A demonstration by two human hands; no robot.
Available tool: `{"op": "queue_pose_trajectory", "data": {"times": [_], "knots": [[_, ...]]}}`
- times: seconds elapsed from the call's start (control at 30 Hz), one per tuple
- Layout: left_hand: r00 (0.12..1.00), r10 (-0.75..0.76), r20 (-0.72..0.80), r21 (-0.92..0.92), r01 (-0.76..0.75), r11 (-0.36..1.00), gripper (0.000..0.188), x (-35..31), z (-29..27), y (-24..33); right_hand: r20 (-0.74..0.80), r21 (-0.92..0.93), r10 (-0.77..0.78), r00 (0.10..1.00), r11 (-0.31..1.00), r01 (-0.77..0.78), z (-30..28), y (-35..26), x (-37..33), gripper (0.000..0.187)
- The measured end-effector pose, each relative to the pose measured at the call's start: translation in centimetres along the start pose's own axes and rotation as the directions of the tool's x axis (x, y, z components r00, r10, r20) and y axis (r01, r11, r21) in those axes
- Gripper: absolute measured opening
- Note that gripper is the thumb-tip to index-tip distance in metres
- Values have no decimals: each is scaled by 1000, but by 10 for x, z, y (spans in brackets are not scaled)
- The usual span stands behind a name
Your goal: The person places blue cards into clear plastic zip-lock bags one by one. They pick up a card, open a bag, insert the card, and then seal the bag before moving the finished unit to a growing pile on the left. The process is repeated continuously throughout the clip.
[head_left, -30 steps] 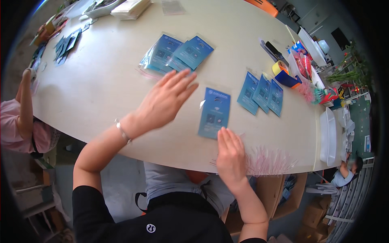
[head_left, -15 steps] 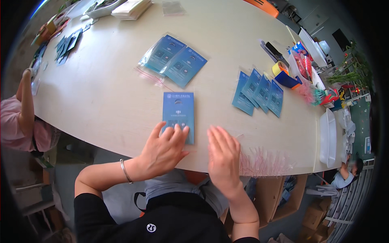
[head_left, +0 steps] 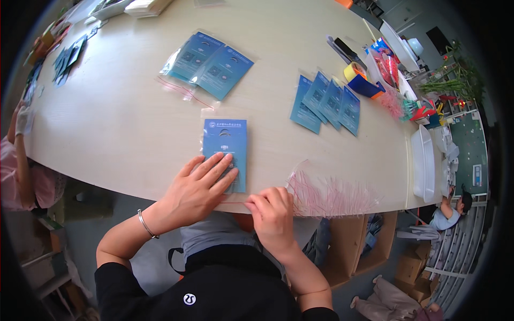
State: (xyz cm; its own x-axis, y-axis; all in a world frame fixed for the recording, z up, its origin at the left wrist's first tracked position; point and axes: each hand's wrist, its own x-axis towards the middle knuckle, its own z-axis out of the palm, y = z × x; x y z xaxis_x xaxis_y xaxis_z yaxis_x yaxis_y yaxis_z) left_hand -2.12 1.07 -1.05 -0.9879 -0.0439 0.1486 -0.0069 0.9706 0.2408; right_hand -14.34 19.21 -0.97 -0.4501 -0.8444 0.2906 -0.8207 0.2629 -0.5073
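Close to the table's front edge lies a blue printed card inside a clear zip bag with a red zip line. My left hand rests flat on the card's lower part, fingers stretched out. At the bag's near right corner, my right hand is closed in a pinch on the zip edge. Just right of it spreads a heap of clear zip bags with red lines. Farther off are bagged blue cards, overlapping, and to their right a fan of several blue cards.
At the right stand a yellow tape roll on a blue dispenser, a bin of red packets and a white tray. Dark cards lie far left, near a co-worker's gloved hand. Cardboard boxes sit below the table.
My right hand has moved left from beside the card and closed on the bag's zip edge. My left hand has flattened onto the card. The whole view has shifted slightly.
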Motion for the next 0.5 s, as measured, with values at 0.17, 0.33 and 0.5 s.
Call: {"op": "queue_pose_trajectory", "data": {"times": [0.17,0.33,0.5], "knots": [[998,-60,26,55,58,997,63,2,-1,10,213,-44,-54,975,997,65,-11,-8,-12,9],[986,-165,16,65,164,984,69,-2,10,21,193,243,-2,981,969,-46,-74,-3,-37,14],[982,-189,-19,-25,189,982,65,-5,12,21,-680,-84,466,566,718,-691,-153,124,-89,13]]}}
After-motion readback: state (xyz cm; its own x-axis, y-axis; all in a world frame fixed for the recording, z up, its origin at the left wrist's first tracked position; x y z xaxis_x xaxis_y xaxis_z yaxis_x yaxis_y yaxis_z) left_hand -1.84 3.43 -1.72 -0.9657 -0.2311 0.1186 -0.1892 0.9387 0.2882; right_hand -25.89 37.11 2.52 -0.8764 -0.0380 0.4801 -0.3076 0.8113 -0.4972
